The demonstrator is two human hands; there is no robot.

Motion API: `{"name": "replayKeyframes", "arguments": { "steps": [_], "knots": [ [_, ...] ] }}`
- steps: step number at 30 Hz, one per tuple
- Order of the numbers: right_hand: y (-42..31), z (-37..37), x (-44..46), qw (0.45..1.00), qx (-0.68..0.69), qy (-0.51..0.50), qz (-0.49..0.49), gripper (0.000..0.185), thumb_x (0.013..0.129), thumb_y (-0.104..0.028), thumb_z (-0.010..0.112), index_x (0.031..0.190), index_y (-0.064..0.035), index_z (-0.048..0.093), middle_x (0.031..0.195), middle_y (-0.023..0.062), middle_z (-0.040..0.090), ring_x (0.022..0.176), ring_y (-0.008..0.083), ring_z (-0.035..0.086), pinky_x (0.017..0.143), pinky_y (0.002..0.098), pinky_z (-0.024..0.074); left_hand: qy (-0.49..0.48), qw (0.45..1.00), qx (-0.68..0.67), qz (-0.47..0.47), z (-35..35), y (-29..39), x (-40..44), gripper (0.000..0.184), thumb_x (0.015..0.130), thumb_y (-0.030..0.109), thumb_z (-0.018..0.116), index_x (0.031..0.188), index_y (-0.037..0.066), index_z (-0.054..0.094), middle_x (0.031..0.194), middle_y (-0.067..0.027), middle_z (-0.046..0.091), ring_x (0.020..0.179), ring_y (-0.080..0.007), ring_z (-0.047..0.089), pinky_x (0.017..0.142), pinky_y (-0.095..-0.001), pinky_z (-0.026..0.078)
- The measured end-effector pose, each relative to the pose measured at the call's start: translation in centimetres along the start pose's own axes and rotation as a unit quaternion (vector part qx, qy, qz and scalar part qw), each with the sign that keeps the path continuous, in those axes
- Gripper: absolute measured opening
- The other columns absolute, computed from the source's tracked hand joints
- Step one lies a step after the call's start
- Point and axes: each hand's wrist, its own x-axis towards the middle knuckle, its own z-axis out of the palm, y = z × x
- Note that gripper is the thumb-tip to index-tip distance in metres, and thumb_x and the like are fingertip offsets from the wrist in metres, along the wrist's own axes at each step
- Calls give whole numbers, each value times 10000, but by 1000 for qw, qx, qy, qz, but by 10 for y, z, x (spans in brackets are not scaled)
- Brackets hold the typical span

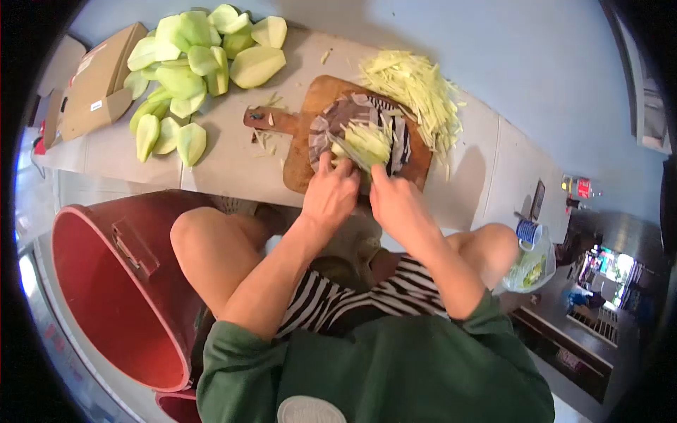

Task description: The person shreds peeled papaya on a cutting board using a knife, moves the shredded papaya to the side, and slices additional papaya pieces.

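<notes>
On a wooden cutting board (302, 151) lies a patterned cloth (338, 116), with pale green sliced pieces (370, 141) on top of it. My left hand (333, 189) is closed at the near edge of the cloth, its fingertips against the pieces; what it grips is hidden. My right hand (396, 204) is closed around the handle of a knife (350, 152), mostly covered by the fingers, whose blade slants up and left across the pieces. A heap of thin pale green shreds (416, 92) spreads over the board's far right corner and the counter.
Peeled green pieces (182, 77) are piled at the back left, beside a cardboard box (99, 84). A large red bin (120, 282) stands at the lower left. At the right are a blue cup (529, 233) and a plastic bag (525, 271). A wall runs behind the counter (247, 155).
</notes>
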Motion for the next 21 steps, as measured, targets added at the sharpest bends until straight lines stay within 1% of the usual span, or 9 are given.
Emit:
{"name": "replayKeyframes", "arguments": {
  "steps": [2, 3, 5, 6, 10, 13, 17, 19, 21],
  "knots": [
    [-14, -18, -12, 998, 44, -46, 25, 257, 942, -125, 567, 1157, -5, 492, 728, 277, 669, 732, 483, 686, 659, 575, 563, 10, 997, 59, 44, -1, -1, -5, 142, 804, 122, 619, 883, 45, 709, 977, -106, 631, 1052, -349, 547, 948, -385, 480],
    [-8, -4, -8, 998, 44, -47, 24, 257, 942, -125, 567, 1157, -5, 492, 728, 277, 669, 732, 483, 686, 659, 575, 563, 14, 999, 26, 39, 4, -3, -7, 155, 798, 113, 623, 902, 40, 711, 1008, -111, 630, 1076, -368, 537, 969, -403, 484],
    [9, 27, -1, 1000, 10, -12, 6, 269, 948, -130, 563, 1173, 1, 494, 732, 278, 670, 754, 479, 692, 664, 575, 565, 16, 999, 7, 34, 4, 2, -14, 165, 796, 109, 624, 918, 42, 713, 1018, -114, 629, 1085, -374, 533, 975, -407, 485],
    [7, 17, 7, 1000, 4, -3, -5, 269, 948, -130, 563, 1173, 1, 494, 732, 278, 670, 754, 479, 692, 664, 575, 565, 32, 999, 0, 19, 0, -1, -8, 177, 795, 106, 625, 934, 44, 714, 1028, -117, 627, 1095, -380, 529, 982, -411, 486],
    [-3, 4, -4, 999, 26, -29, 17, 283, 944, -126, 568, 1187, 5, 508, 740, 275, 676, 758, 472, 696, 662, 572, 568, 21, 1000, 5, 8, 1, -1, -9, 171, 800, 100, 624, 928, 39, 720, 1026, -109, 617, 1099, -386, 526, 885, -405, 557],
    [3, 20, -1, 1000, 6, 3, -3, 297, 937, -127, 579, 1194, 5, 509, 738, 269, 678, 720, 465, 693, 632, 564, 565, 22, 1000, 3, 6, -4, 0, -10, 154, 810, 97, 623, 918, 31, 710, 1028, -99, 613, 1096, -383, 527, 848, -409, 575],
    [-7, 5, -8, 1000, 3, 10, -2, 257, 936, -129, 579, 1147, 3, 515, 735, 273, 673, 716, 469, 688, 626, 563, 563, 34, 999, 10, 16, 1, -5, -7, 142, 810, 98, 621, 908, 34, 701, 1023, -100, 617, 1093, -376, 532, 871, -405, 557],
    [-23, -21, -17, 999, 1, -28, 15, 221, 941, -132, 574, 1107, -2, 505, 727, 269, 671, 718, 474, 686, 626, 563, 564, 20, 998, 27, 44, 2, -7, -11, 143, 799, 102, 623, 901, 42, 703, 1017, -101, 620, 1079, -369, 536, 905, -398, 528],
    [-8, 10, -6, 999, 28, -14, 16, 202, 950, -123, 571, 1097, -3, 503, 715, 284, 652, 716, 493, 662, 630, 580, 538, 30, 999, 19, 39, -2, -7, -14, 148, 795, 104, 624, 904, 47, 706, 1012, -102, 620, 1071, -367, 536, 921, -394, 515]
  ]
}}
